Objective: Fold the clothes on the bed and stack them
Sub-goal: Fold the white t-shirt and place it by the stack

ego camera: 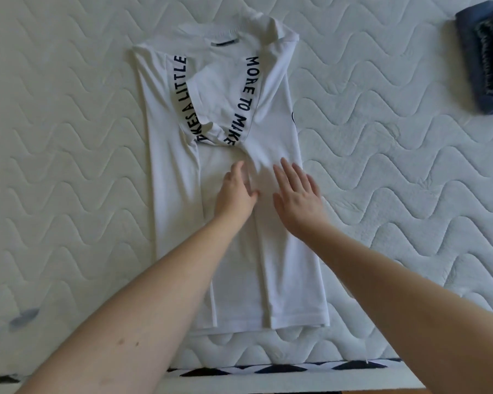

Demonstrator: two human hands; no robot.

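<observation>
Meanwhile, a white shirt [228, 177], sides folded in, is being smoothed mid-mattress [69, 166] by the left hand [235, 194] and right hand [296, 194], both spread flat; wrinkles are best pressed out before halving.

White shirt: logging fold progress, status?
Left hand and right hand open, flat on white shirt. Sleeves folded in, no cross fold yet. Nothing in the way.

White lettered T-shirt [228, 177] flat on bed, sides folded in, folded blue garments [484, 61], perhaps stacked, far right
</observation>
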